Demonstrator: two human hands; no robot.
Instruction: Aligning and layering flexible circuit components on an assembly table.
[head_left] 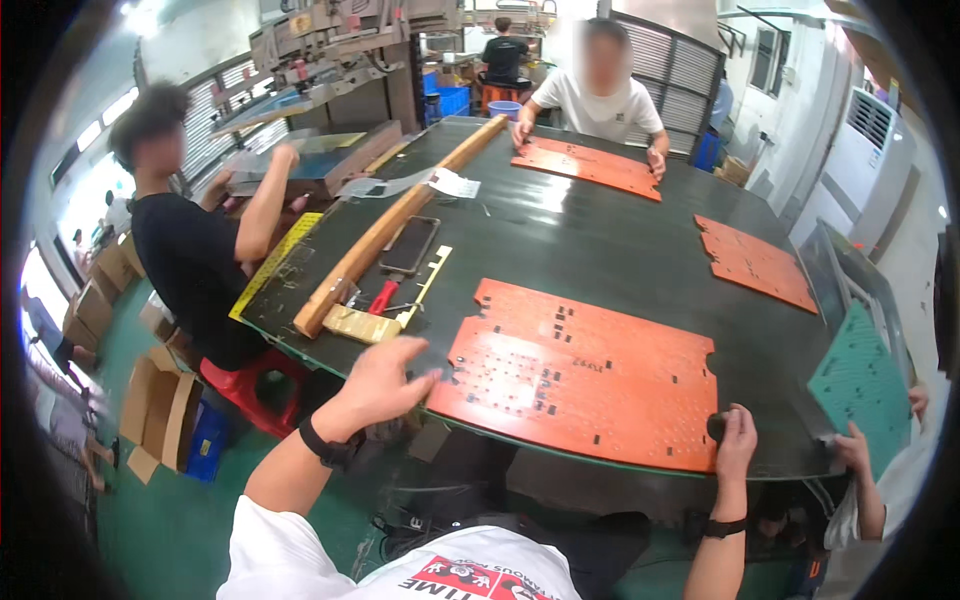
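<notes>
Head view showed a large orange board (580, 375) lying flat on the dark table (600, 240), at its near edge. Left hand (385, 380) rested at the board's left edge with fingers loosely spread. Right hand (735, 435) was curled around a small dark object (716, 427) at the board's near right corner.

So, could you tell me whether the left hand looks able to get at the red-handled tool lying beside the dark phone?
Probably yes. The left hand hovers open at the table edge, and the red-handled tool lies just beyond it; only the pale wooden block sits between them, low enough to reach over.
</notes>
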